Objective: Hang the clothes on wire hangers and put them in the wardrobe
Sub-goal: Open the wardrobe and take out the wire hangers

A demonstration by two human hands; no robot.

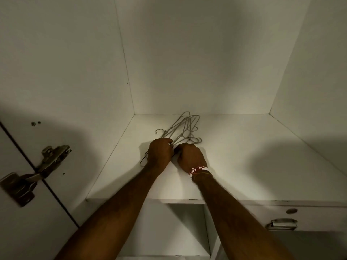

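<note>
The wardrobe shelf (pixel 244 156) bears a tangled bundle of wire hangers (pixel 185 126), their hooks crossing. Freeing one likely means pinning the bundle and sliding a single hanger clear. Both arms reach forward. The left hand (pixel 159 152) curls round the wires. The right hand (pixel 190 155) is fisted just beside it, and whether it holds any wire cannot be told.
</note>
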